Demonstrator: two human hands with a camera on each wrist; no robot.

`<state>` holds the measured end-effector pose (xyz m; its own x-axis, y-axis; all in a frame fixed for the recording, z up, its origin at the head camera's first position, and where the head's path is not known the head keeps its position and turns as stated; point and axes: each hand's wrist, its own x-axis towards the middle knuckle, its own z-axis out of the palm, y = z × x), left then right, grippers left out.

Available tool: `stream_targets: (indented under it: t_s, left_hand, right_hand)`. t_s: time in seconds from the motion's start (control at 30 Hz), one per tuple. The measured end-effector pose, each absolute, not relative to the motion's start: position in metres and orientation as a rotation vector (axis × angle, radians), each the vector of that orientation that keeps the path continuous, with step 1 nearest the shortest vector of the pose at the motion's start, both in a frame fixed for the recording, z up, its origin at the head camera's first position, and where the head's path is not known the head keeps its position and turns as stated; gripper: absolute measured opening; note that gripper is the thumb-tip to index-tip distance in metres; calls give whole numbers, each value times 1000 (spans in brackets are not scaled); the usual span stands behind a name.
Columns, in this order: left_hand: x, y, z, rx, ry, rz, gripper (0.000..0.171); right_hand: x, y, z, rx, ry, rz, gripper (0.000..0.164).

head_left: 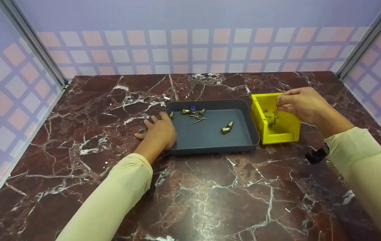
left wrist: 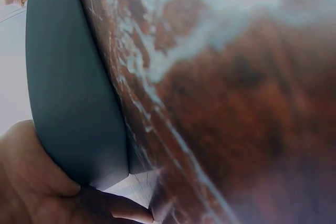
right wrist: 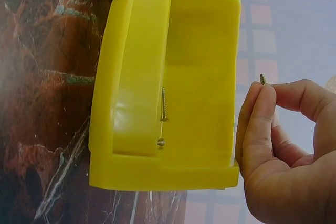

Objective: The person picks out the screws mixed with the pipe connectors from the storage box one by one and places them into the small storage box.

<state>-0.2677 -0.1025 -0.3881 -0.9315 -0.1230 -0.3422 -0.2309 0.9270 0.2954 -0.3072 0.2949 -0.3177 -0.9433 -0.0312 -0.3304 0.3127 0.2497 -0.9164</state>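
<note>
Between thumb and fingertips, my right hand [head_left: 306, 103] pinches a small screw [right wrist: 262, 79] above the yellow bin [head_left: 279, 138]. Inside the bin lie a screw [right wrist: 164, 103] and other small metal pieces, seen more closely in the right wrist view. My left hand [head_left: 159, 132] rests at the left side of the grey tray [head_left: 207, 139], its fingers spread by the rim. Brass fittings with blue collars sit in the tray, one pair [head_left: 227, 128] towards the right and others [head_left: 186, 111] at the back left. Several thin screws [head_left: 198, 117] lie beside the back ones.
The bin stands against the tray's right side on a dark red marbled table [head_left: 86, 180]. Behind it rises a tiled-pattern wall panel [head_left: 203, 50], with side panels at left and right. A black strap-like object [head_left: 317, 155] is at the right wrist.
</note>
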Motion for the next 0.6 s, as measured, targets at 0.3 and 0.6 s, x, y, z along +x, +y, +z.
stream_targets:
  t_s: [0.3, 0.6]
  left_hand:
    - [-271, -103, -389, -263, 2746, 462, 83]
    - [-271, -103, -390, -265, 2740, 450, 85]
  right_hand:
    - [-307, 295, -319, 233, 2218, -1799, 7]
    - [-306, 290, -322, 213, 2273, -1784, 8]
